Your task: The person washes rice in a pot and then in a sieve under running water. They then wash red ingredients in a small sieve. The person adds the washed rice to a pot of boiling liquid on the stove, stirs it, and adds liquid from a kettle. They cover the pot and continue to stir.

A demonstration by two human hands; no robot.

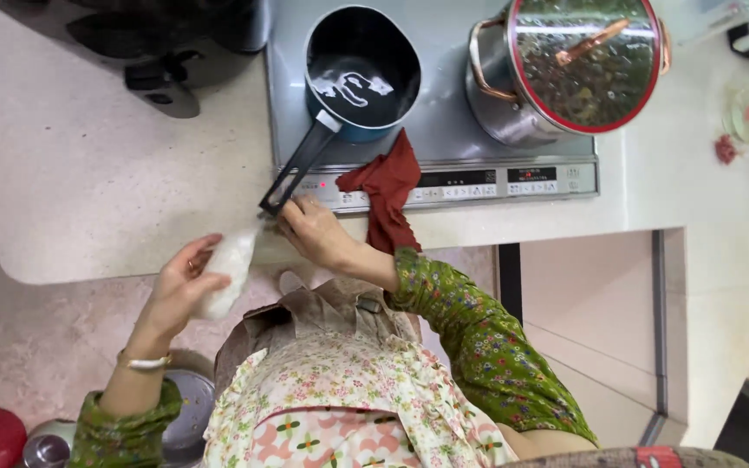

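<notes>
Bright, even light; glare on the pot lid (584, 61).

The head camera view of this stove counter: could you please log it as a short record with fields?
Setting: pale counter with a built-in cooktop
Left hand: holds a white packet over the counter edge
Right hand: rests at the cooktop's front edge, beside the saucepan's handle tip
Saucepan: dark, blue outside, a little liquid inside, black handle toward the person
Pot: steel, with a red-rimmed, fogged glass lid
Cloth: dark red, draped over the control strip
Clothing: green floral sleeves, floral apron
</notes>
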